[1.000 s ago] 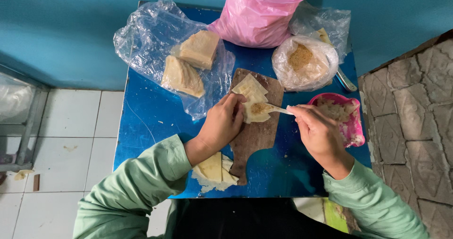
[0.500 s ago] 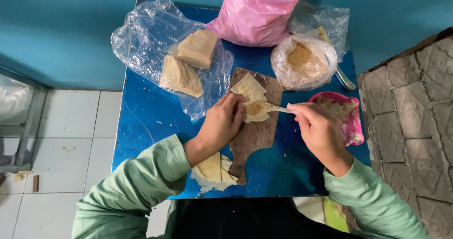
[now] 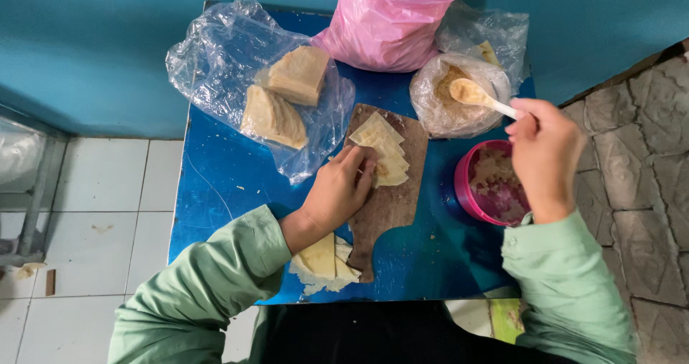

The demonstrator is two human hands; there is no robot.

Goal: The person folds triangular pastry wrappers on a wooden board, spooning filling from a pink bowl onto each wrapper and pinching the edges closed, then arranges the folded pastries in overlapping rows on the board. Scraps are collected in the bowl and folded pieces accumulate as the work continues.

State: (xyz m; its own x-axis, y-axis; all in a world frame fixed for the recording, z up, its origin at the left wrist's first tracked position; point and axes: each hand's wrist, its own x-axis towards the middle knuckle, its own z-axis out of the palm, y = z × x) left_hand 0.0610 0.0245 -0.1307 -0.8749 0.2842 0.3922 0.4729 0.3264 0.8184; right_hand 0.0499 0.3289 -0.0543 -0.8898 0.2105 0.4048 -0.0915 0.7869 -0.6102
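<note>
Pale dough wrappers (image 3: 384,152) were pressed flat on the wooden board (image 3: 387,206) at tabletop (image 3: 230,184) centre by the left hand (image 3: 337,195). At two o'clock, a spoon (image 3: 477,95) was pinched by the right hand (image 3: 545,156); level carrying was judged best.

Single head-worn view, looking steeply down, close over a blue table (image 3: 237,184), wall ahead, tiled floor left.

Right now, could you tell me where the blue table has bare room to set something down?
Bare patches: the table's left side, between the clear bag and left hand, and the front strip between wooden board and pink bowl. The back is crowded with the pink bag and crumb bag.
</note>
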